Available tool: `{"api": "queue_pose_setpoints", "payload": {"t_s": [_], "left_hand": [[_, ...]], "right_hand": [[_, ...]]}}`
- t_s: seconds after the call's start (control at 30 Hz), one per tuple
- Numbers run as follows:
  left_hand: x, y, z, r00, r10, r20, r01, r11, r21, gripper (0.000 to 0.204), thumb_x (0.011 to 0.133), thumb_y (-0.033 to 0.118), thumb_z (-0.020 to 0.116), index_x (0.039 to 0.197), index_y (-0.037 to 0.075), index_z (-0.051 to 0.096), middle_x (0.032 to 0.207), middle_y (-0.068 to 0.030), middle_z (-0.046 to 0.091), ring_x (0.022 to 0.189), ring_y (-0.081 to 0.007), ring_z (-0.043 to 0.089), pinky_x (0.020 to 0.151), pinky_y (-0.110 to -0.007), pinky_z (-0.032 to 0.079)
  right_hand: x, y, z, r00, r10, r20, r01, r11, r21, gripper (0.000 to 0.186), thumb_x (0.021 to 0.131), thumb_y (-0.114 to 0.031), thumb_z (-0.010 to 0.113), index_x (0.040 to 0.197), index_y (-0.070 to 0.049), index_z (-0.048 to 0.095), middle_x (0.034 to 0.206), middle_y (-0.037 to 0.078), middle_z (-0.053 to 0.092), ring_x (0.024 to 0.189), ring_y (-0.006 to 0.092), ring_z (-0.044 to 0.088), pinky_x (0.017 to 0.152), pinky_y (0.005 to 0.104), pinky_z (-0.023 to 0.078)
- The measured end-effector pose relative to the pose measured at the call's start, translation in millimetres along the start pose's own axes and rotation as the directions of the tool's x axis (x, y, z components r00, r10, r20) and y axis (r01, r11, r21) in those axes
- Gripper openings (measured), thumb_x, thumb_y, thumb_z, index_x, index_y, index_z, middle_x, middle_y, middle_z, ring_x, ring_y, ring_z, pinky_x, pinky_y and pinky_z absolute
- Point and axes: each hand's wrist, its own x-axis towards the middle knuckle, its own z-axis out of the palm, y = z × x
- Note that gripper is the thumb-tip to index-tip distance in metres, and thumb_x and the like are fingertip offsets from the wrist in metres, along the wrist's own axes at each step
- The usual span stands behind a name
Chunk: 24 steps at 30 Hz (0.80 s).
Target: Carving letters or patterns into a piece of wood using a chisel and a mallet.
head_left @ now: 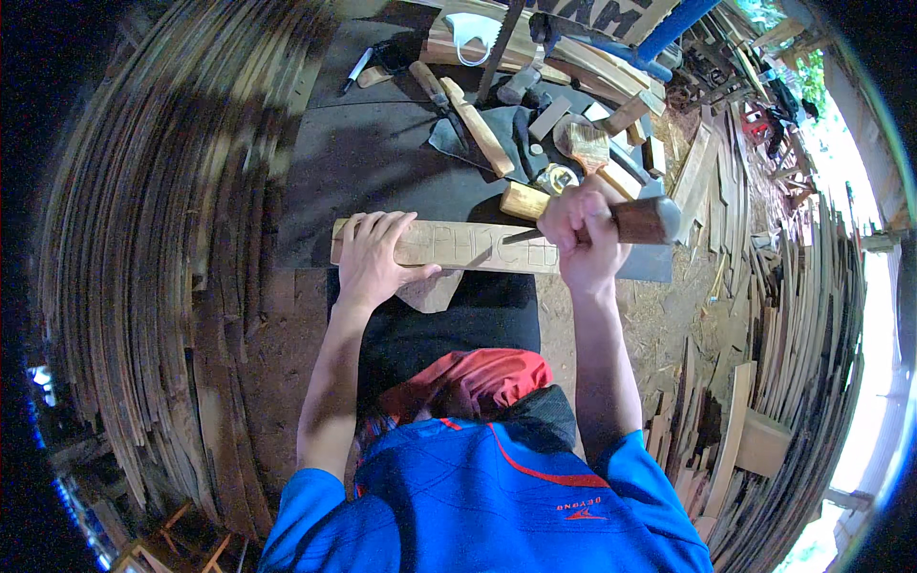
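Note:
A pale wooden board (449, 244) with carved or pencilled outlines on its face lies across the near edge of the dark worktable. My left hand (373, 253) grips its left end, fingers over the top and thumb along the near side. My right hand (585, 229) is wrapped round the brown handle of a chisel (646, 221). Its thin metal blade points left, low over the marked face; whether the tip touches cannot be made out. Under the board's near edge a wooden block (430, 292) sticks out. Beside my right hand lies a light wooden handle (523, 201).
Across the dark worktable (358, 158) lie a paintbrush (583, 143), a tape measure (556, 179), a marker (358, 71), a white mask (473, 38), a saw blade (501, 50) and several wood offcuts. Stacked planks (162, 239) stand left; more wood strips (783, 353) lean right.

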Motion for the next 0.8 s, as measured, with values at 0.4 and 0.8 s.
{"api": "queue_pose_setpoints", "payload": {"t_s": [0.4,0.8], "left_hand": [[0.0,-0.6,3.1,1.000,-0.019,0.019,0.019,1.000,-0.012,0.087,0.067,0.070,0.071,0.129,0.010,0.058,0.127,-0.0039,0.058,0.122,-0.0223,0.048,0.110,-0.042,0.028],[0.7,-3.6,4.1,1.000,-0.003,0.013,0.003,1.000,-0.017,0.088,0.068,0.073,0.067,0.128,0.010,0.058,0.126,-0.0044,0.058,0.121,-0.0231,0.048,0.110,-0.043,0.027]], "right_hand": [[15.3,30.6,37.9,0.978,0.177,0.115,-0.187,0.978,0.090,0.034,0.095,-0.026,0.062,0.071,-0.008,0.045,0.057,-0.003,0.042,0.047,0.0066,0.035,0.044,0.0241,0.026],[18.2,31.5,43.6,0.944,0.269,0.189,-0.293,0.950,0.107,0.025,0.090,-0.015,0.068,0.075,-0.007,0.051,0.062,-0.004,0.045,0.051,0.0061,0.039,0.047,0.0244,0.030]]}}
